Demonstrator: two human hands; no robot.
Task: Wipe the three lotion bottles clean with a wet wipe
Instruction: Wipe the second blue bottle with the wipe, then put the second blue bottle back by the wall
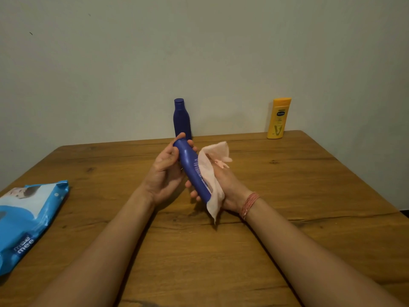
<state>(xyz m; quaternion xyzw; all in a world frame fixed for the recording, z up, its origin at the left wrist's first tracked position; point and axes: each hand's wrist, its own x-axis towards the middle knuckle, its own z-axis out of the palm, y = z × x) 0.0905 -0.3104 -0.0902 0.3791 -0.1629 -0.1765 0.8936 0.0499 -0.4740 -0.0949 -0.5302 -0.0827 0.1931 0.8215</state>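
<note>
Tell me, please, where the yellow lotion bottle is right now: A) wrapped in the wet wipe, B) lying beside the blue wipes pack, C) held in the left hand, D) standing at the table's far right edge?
D: the yellow lotion bottle stands upright at the far right edge of the table, away from both hands.

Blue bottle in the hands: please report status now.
Left hand grips held blue bottle at far end. Right hand presses wet wipe around it. Two bottles wait at wall. Nothing in the way.
</note>
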